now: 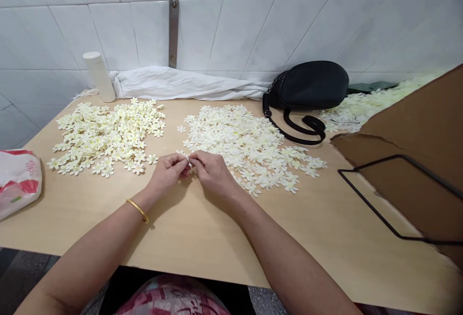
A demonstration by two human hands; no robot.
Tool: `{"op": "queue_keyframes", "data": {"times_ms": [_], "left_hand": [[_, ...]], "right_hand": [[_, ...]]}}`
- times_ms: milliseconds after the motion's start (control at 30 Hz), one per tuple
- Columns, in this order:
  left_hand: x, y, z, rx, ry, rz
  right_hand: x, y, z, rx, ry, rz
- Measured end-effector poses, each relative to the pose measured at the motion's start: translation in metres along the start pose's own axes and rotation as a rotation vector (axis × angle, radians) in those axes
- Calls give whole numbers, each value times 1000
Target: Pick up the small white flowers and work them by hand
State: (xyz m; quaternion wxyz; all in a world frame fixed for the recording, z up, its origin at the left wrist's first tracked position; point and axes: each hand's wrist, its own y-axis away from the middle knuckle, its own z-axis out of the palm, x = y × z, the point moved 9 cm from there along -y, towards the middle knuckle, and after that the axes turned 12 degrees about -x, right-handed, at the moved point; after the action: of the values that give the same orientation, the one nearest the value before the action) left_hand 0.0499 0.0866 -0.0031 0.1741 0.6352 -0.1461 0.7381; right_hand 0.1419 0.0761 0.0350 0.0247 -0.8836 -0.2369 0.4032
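Observation:
My left hand [170, 169] and my right hand [211, 170] meet above the table, both closed with thumb and fingers pinched. Between their fingertips is a small white piece [188, 160], apparently part of an artificial flower, mostly covered by the fingers. Just beyond and to the right of my right hand spreads a flat heap of white artificial flowers [231, 131]. On the left, past my left hand, lies a second heap of creamier, yellow-centred artificial flowers [108, 134]. A few single blossoms lie between the two heaps.
A black bag [314, 86] with its strap rests at the back right. More flowers [379, 102] lie behind a brown cardboard piece [415, 151] and a black wire frame [369, 209]. A white bottle [99, 76], white cloth [181, 83] and plastic packet [20, 180] are also around.

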Motion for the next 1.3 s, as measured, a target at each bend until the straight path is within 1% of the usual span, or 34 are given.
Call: {"op": "queue_keyframes", "data": {"times_ms": [133,267,400,533,600,700,800,867,967,1067,1300], "left_hand": [[0,-1,-2,18,-38,-16],[4,0,-4,28,-26,10],[3,0,-4,35,-48,-16],[0,0,-6,60,-4,-16],[-1,1,-7,69,33,-17],[-10,0,-10,75,133,-82],[-18,-1,-10,51,248,-141],[-20,-2,-10,46,265,-155],[-19,-1,-12,87,236,-168],[-15,0,-13,119,208,-148],[-16,-1,-8,59,221,-134]], "right_hand": [[1,0,0,9,-42,4],[9,0,-2,43,-187,43],[13,0,0,46,-262,60],[9,0,1,32,-190,32],[4,-1,1,18,-122,-9],[-4,0,3,2,-11,-84],[-9,0,3,10,61,-142],[-10,0,3,11,76,-166],[-7,0,3,12,51,-139],[-4,0,2,26,23,-98],[-4,0,1,54,61,-102]]}}
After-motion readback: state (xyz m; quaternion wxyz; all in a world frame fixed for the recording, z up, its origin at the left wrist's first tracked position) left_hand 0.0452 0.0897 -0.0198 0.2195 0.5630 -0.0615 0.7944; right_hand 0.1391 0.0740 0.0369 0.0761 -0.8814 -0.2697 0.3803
